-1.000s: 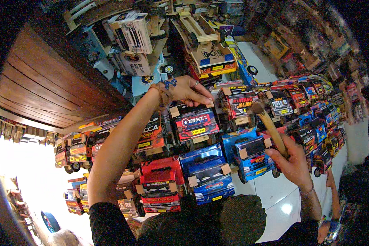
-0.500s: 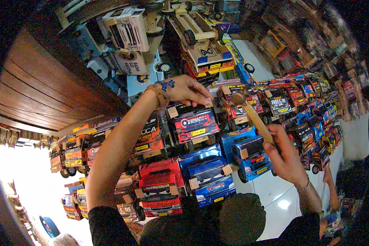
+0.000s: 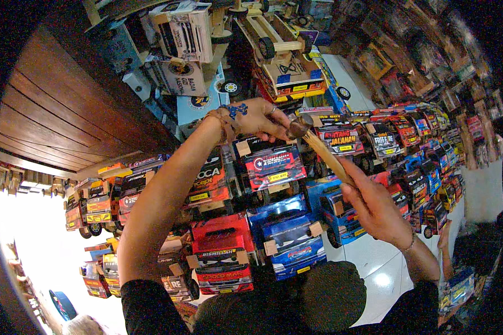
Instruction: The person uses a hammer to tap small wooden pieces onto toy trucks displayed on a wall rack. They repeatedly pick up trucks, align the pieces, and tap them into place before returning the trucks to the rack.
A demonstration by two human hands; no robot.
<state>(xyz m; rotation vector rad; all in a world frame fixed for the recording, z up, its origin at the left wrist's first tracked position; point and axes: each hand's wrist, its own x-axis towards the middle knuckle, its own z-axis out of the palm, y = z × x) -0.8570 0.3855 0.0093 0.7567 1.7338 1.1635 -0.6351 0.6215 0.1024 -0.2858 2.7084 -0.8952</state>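
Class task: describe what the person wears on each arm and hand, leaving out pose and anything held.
Both arms have black sleeves ending above the elbow. The left hand has a blue mark on its back, a ring, and a brown band at the wrist. The right hand has a thin bracelet at the wrist.

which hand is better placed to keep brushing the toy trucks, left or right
Right, probably. The right hand grips the wooden-handled brush, bristles near the red and blue toy truck; the left hand only rests among the trucks.
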